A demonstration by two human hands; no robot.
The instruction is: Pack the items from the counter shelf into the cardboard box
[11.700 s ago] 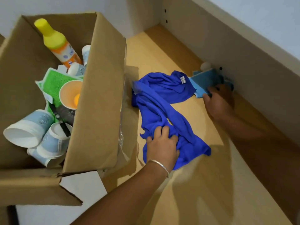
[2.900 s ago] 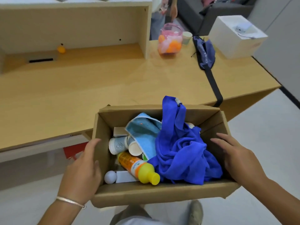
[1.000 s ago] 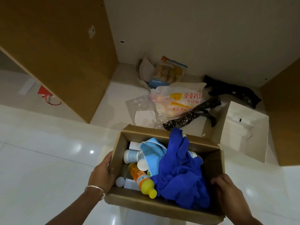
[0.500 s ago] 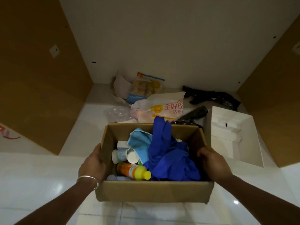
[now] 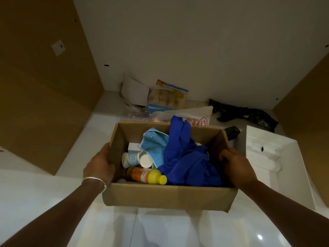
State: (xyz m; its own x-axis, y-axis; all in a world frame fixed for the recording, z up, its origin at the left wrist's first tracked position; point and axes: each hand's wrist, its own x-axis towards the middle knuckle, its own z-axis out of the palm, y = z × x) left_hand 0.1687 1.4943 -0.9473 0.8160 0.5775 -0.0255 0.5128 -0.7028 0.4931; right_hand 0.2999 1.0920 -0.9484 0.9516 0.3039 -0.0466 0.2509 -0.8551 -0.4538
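Now the cardboard box [image 5: 169, 195] sits low over the white floor [image 5: 44, 202], full of things. The left hand [image 5: 99, 164] and right hand [image 5: 236, 168] each wrap one side wall. It looks light but bendy, so holding both sides seems best.

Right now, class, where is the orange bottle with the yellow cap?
In the head view, the orange bottle lies on its side inside the cardboard box, front left, beside the blue cloth.

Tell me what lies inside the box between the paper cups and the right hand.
In the head view, a light blue cloth and crumpled dark blue cloth separate the paper cups from the right hand.
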